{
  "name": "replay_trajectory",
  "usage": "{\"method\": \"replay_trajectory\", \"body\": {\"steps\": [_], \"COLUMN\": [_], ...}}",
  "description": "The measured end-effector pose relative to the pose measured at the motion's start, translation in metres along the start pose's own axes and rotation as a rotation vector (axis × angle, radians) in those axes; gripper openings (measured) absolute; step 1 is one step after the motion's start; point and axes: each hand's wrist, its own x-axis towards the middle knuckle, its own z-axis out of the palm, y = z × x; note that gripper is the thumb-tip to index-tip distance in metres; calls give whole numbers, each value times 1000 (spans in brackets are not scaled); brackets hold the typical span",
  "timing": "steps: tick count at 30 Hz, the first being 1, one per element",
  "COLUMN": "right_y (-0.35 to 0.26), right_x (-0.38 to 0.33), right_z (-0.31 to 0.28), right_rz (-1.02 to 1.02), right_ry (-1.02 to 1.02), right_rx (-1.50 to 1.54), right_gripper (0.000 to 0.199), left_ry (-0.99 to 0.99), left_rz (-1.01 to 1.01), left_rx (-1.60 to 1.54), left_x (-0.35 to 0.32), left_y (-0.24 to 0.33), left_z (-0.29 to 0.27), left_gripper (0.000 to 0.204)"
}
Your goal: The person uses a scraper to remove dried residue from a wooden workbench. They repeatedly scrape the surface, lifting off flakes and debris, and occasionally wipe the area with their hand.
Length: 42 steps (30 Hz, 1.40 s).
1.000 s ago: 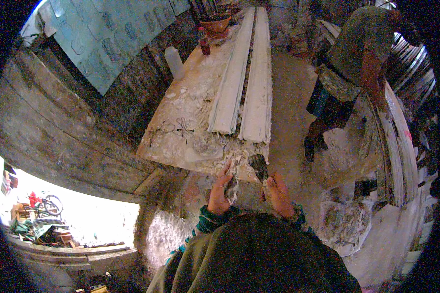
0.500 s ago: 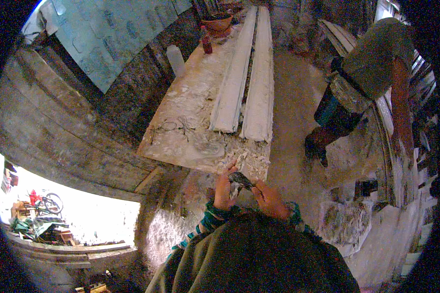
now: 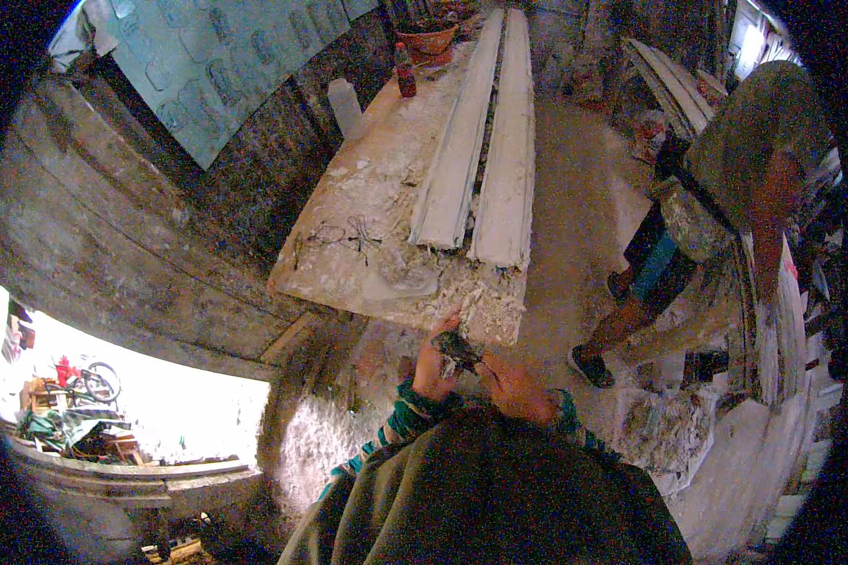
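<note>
Being pinched by the right hand (image 3: 516, 388) past the tabletop's near edge (image 3: 349, 298) is a dark scraper (image 3: 456, 349); the left hand's (image 3: 431, 375) grip can't be told.

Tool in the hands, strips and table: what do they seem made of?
Tool: perhaps metal; dark, but too blurred to be sure. Strips: probably plaster, matte white, with ragged near ends and white crumbs beside them. Table: likely a wooden board, brown showing between white smears.

The blurred right hand (image 3: 516, 387) hides part of the dark tool (image 3: 457, 349), whose outline beside the left hand (image 3: 432, 365) is unclear.
</note>
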Motion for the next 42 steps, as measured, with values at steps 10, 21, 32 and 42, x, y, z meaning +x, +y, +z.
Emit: {"method": "replay_trajectory", "body": {"steps": [10,21,32,42], "right_y": [-3,0,-20,-24], "right_x": [-1,3,5,6], "right_z": [0,4,2,11], "right_rz": [233,358,-66,311], "right_ry": [-157,-384,-133,-311], "right_rx": [239,607,-228,465], "right_gripper": [29,30,25,26], "left_ry": [-123,-164,-30,-121], "left_rz": [157,41,50,6], "left_rx": [167,-46,19,5], "left_x": [-20,-6,-15,-15], "left_y": [19,4,21,12], "left_z": [24,1,15,-7], "left_gripper": [42,40,34,27]}}
